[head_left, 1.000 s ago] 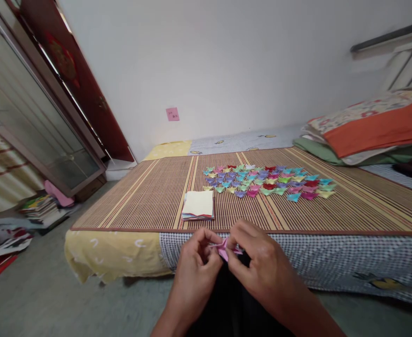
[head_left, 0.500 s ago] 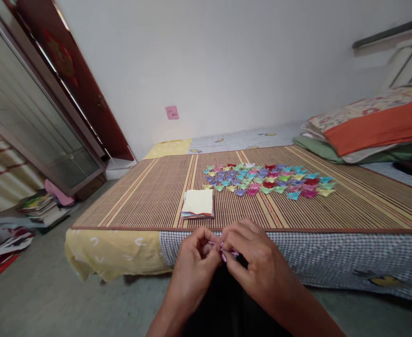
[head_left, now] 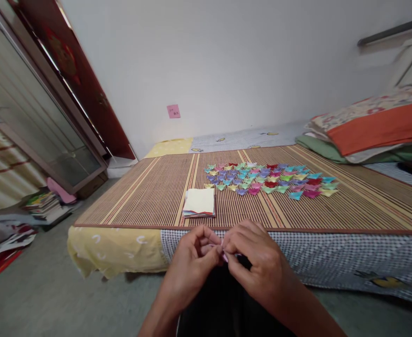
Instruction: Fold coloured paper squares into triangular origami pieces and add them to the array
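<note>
Between my fingertips is a small pink piece of folded paper (head_left: 224, 256), mostly covered by the fingers. My left hand (head_left: 197, 267) pinches it from the left, and my right hand (head_left: 256, 255) pinches it from the right. Both hands are just off the bed's front edge, above my dark-clothed lap. Beyond them on the mat lies a stack of square paper (head_left: 199, 201) with a pale yellow sheet on top. To its right, many small folded paper pieces (head_left: 271, 183) in several colours sit in rows.
A striped bamboo mat (head_left: 139, 196) covers the bed, over a checked and yellow sheet (head_left: 118, 248). Folded bedding (head_left: 381, 121) is piled at the right. A pink note (head_left: 173, 111) is on the wall. Books (head_left: 42, 206) lie by the glass door at left.
My fingers have shifted slightly around the pink paper, and less of it shows. The whole view has moved a little. The stack and the rows stay in place on the mat.
</note>
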`<control>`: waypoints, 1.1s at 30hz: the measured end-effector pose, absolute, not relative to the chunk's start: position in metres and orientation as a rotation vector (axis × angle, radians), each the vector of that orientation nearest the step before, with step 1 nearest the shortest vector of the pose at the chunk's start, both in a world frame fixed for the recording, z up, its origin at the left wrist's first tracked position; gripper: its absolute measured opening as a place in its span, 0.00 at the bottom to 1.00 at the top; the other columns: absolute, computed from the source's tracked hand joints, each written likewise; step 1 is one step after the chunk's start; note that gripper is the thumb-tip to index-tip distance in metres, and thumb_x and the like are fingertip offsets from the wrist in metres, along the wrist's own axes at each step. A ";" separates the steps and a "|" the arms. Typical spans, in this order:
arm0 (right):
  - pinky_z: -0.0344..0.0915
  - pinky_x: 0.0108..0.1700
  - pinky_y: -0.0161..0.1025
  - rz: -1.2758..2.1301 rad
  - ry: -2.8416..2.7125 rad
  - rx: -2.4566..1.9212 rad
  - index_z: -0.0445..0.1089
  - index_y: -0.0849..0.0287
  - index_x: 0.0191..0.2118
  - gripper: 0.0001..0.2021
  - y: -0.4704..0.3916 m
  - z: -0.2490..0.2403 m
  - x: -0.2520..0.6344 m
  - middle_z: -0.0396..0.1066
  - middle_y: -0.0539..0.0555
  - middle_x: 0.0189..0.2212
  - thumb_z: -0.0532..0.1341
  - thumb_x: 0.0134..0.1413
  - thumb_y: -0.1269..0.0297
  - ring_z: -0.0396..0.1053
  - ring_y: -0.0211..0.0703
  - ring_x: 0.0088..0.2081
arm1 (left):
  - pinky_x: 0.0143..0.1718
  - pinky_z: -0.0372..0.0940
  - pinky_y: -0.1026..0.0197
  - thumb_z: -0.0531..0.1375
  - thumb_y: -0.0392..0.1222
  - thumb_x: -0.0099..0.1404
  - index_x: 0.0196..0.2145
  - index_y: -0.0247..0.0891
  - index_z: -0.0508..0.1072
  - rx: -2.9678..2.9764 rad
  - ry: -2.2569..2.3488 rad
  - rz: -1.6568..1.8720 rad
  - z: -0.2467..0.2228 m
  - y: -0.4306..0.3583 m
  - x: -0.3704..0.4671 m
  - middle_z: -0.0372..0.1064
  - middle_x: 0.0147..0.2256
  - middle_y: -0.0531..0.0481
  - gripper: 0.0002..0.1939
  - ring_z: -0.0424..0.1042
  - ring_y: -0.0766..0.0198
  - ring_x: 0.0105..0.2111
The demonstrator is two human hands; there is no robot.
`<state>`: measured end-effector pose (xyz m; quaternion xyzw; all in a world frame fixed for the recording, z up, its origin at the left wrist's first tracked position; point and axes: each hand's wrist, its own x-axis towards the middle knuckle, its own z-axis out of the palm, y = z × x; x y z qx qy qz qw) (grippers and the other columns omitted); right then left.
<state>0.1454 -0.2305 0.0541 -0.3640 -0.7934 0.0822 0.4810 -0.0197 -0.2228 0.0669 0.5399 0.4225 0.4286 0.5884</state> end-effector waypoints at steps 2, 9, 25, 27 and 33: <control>0.56 0.38 0.43 0.192 -1.930 -0.899 0.57 0.56 0.27 0.14 -0.231 0.055 0.145 0.65 0.51 0.26 0.55 0.56 0.82 0.61 0.45 0.33 | 0.35 0.66 0.63 0.66 0.45 0.61 0.32 0.36 0.69 1.294 0.993 0.989 0.068 -0.223 -0.022 0.70 0.28 0.51 0.12 0.69 0.65 0.29; 0.55 0.37 0.43 0.231 -1.914 -0.937 0.55 0.55 0.27 0.14 -0.231 0.056 0.145 0.64 0.50 0.26 0.54 0.54 0.82 0.60 0.44 0.33 | 0.33 0.65 0.62 0.60 0.44 0.67 0.33 0.38 0.68 1.392 1.063 1.016 0.070 -0.227 -0.021 0.68 0.28 0.52 0.08 0.68 0.64 0.29; 0.60 0.38 0.43 0.341 -1.867 -0.982 0.58 0.55 0.27 0.12 -0.233 0.056 0.147 0.66 0.50 0.27 0.56 0.51 0.80 0.62 0.45 0.33 | 0.31 0.58 0.62 0.57 0.31 0.62 0.29 0.40 0.69 1.925 1.285 0.862 0.073 -0.239 -0.013 0.68 0.27 0.54 0.07 0.66 0.63 0.29; 0.60 0.37 0.42 0.356 -1.873 -0.980 0.58 0.55 0.27 0.11 -0.233 0.057 0.147 0.67 0.50 0.27 0.56 0.50 0.80 0.63 0.45 0.33 | 0.31 0.57 0.63 0.58 0.31 0.63 0.29 0.39 0.69 1.907 1.284 0.857 0.074 -0.238 -0.012 0.68 0.27 0.54 0.06 0.65 0.64 0.28; 0.65 0.39 0.41 0.404 -1.853 -0.970 0.63 0.55 0.31 0.10 -0.232 0.058 0.150 0.69 0.51 0.30 0.57 0.54 0.79 0.68 0.44 0.35 | 0.30 0.56 0.63 0.58 0.36 0.67 0.27 0.39 0.71 1.814 1.282 0.959 0.072 -0.235 -0.011 0.66 0.26 0.54 0.10 0.63 0.64 0.28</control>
